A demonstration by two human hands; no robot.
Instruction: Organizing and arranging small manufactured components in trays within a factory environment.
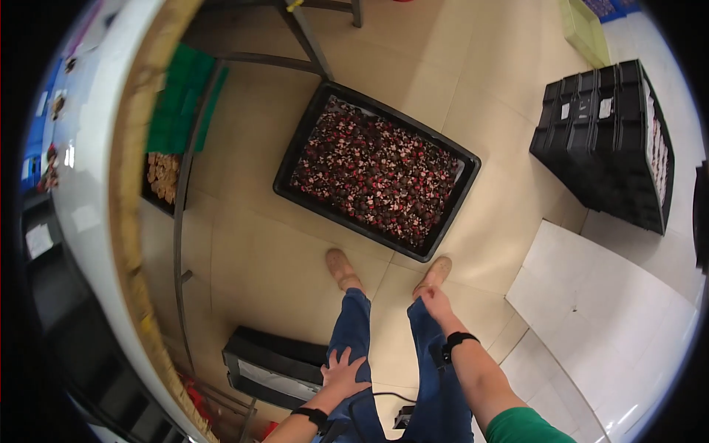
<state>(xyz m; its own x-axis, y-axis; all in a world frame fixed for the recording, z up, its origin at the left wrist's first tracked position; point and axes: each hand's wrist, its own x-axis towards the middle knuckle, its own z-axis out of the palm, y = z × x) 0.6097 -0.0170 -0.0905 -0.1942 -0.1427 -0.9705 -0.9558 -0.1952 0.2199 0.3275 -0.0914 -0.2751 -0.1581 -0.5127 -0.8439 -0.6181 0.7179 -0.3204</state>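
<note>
My left hand [343, 378] rests on my left thigh with its fingers spread and holds nothing. Down at my right knee, my right hand [436, 301] has its fingers drawn together on the blue trouser leg [425, 325], seemingly pinching the cloth. A black rectangular tray [354, 214] lies on the floor just beyond my feet, apart from both hands. Spread inside it is a thick layer of small dark, red and pale pieces [377, 173], too small to name surely.
To the right stands a stack of black crates [598, 140]; a pale green crate [586, 33] is behind it. A white-topped table [136, 184] runs along my left, with green crates [181, 100] beneath. Another black crate [277, 369] sits by my left leg. White panels [591, 295] lie at right.
</note>
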